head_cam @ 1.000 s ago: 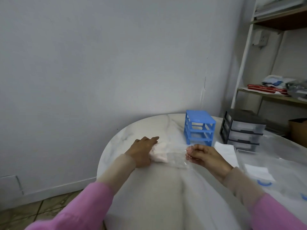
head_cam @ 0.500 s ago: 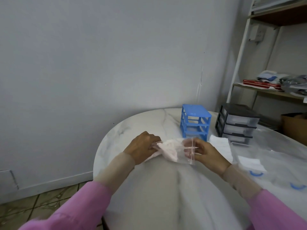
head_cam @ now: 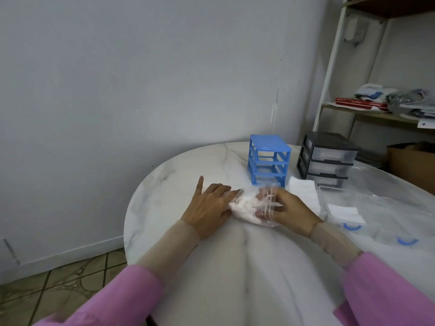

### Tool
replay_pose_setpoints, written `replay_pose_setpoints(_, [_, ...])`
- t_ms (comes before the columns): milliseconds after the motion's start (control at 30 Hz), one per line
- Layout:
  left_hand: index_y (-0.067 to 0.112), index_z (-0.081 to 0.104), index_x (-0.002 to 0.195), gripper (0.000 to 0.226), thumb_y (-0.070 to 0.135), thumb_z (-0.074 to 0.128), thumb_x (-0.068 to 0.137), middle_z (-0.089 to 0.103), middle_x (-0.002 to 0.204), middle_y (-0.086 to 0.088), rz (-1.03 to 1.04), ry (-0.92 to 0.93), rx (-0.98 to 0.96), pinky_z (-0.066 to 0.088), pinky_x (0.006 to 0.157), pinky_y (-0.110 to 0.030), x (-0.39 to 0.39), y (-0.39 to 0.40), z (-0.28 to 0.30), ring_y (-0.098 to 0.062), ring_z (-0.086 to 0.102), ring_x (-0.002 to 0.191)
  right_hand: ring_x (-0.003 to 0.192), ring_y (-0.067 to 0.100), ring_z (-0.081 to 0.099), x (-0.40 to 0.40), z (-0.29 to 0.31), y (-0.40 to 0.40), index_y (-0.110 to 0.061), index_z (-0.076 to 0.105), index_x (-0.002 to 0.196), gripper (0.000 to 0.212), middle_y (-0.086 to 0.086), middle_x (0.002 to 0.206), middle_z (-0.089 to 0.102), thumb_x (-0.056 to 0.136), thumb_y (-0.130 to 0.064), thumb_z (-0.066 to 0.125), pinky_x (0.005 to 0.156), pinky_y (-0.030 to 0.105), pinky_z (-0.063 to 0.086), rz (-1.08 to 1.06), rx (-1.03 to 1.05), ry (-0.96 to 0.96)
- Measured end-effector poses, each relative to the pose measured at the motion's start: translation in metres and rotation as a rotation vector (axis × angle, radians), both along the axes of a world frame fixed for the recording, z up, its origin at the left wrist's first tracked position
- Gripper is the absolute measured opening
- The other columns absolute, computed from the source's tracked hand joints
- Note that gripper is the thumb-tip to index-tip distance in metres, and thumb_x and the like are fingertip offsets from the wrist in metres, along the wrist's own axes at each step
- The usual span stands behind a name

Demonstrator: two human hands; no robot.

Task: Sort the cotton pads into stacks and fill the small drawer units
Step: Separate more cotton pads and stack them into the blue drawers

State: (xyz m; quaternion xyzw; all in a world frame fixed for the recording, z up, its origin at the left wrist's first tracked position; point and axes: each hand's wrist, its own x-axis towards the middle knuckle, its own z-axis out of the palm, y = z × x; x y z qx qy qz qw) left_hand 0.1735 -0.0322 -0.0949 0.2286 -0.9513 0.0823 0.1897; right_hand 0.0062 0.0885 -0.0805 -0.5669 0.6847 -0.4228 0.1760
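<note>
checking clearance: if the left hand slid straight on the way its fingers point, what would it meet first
Probably the clear bag of cotton pads, which the left hand already touches; the right hand grips its far end.

Soft, even, dimmish indoor light; wide-angle edge warp, maybe slight motion blur.

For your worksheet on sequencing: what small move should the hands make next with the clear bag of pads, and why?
Probably draw the cotton pads out: the right hand grips the clear plastic bag while the left hand rests at its other end, pads inside.
</note>
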Motion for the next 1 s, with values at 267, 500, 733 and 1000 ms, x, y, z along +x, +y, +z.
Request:
replay_pose_setpoints(267, [0.011, 0.059, 0.123, 0.067, 0.039, 0.077, 0.066, 0.067, 0.111, -0.005, -0.049, 0.020, -0.114, 0.009, 0.106, -0.060, -0.005, 0.008, 0.004, -0.023, 0.060, 0.111, 0.092, 0.010, 0.061, 0.001, -0.005, 0.003, -0.028, 0.052, 0.110, 0.046, -0.013, 0.099, 0.057, 0.075, -0.010, 0.076, 0.091, 0.027, 0.050, 0.060, 0.004, -0.072])
replay_pose_setpoints(500, [0.008, 0.029, 0.145, 0.067, 0.009, 0.057, 0.084, 0.064, 0.113, -0.015, -0.076, 0.021, -0.041, 0.007, 0.114, -0.032, -0.013, 0.013, 0.003, -0.028, 0.056, 0.112, 0.093, -0.002, 0.059, 0.007, 0.007, 0.006, -0.041, 0.054, 0.099, 0.043, -0.020, 0.099, 0.060, 0.073, -0.016, 0.078, 0.088, 0.018, 0.049, 0.098, -0.001, 0.014])
replay_pose_setpoints(733, [0.015, 0.015, 0.148, 0.067, 0.007, 0.048, 0.091, 0.048, 0.138, -0.007, -0.105, 0.060, 0.183, 0.029, 0.098, -0.027, -0.012, 0.013, -0.001, -0.026, 0.041, 0.126, 0.087, 0.010, 0.059, 0.004, -0.001, 0.003, -0.029, 0.056, 0.097, 0.032, -0.003, 0.098, 0.064, 0.075, -0.018, 0.077, 0.073, 0.012, 0.044, 0.057, 0.003, 0.171])
replay_pose_setpoints(1000, [0.020, 0.024, 0.146, 0.055, 0.018, 0.044, 0.095, 0.040, 0.145, 0.000, -0.102, -0.003, 0.076, 0.014, 0.106, -0.020, -0.014, 0.001, -0.005, -0.018, 0.036, 0.131, 0.089, 0.006, 0.059, 0.000, -0.001, 0.009, -0.015, 0.065, 0.102, 0.034, -0.002, 0.098, 0.067, 0.072, -0.023, 0.051, 0.078, 0.015, 0.043, 0.174, 0.049, 0.275])
